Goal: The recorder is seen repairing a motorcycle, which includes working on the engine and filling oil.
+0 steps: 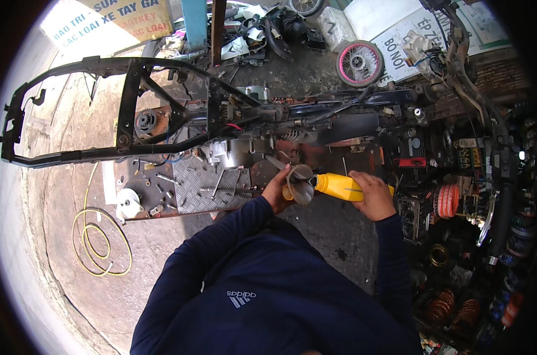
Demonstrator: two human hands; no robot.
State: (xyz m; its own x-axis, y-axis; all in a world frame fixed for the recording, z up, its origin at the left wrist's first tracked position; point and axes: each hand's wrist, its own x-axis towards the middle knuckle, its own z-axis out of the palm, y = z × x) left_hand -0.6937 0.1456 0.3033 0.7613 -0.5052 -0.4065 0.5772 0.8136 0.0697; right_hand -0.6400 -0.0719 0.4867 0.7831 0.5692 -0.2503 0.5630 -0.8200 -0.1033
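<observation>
Head view: left hand [275,190], partly closed, supports the grey funnel [302,188] on the near side of the motorcycle frame [128,100]; right hand [373,195] grips the yellow bottle [336,186], neck at the funnel's mouth.

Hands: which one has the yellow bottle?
The right hand, wrapped around the yellow bottle. The left hand differs: it holds the grey funnel at the bottle's mouth.
</observation>
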